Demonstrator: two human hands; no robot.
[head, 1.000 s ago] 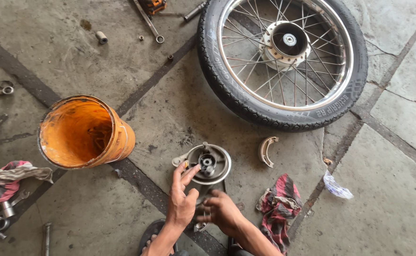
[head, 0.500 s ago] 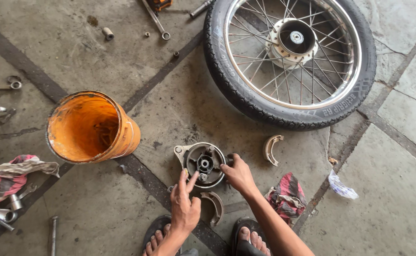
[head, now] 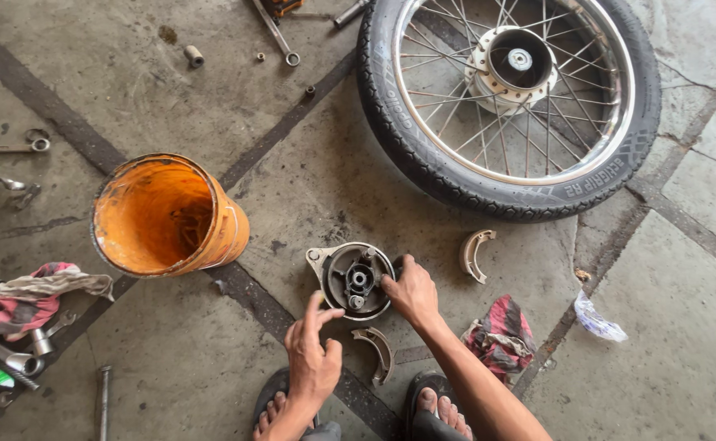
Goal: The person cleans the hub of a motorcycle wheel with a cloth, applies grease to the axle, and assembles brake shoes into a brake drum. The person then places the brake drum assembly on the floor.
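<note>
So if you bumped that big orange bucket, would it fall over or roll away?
The orange bucket already looks tipped toward its side on the concrete floor, so a bump would probably roll it in a curve. It seems nearly empty, so likely light. Its round, smooth wall gives nothing to stop it except maybe the rags nearby.

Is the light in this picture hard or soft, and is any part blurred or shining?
Head view: soft, even daylight with faint shadows; the round brake plate and both hands, left hand and right hand, look sharp; mild glare only on the wheel rim; slight wide-angle bending at edges.
</note>
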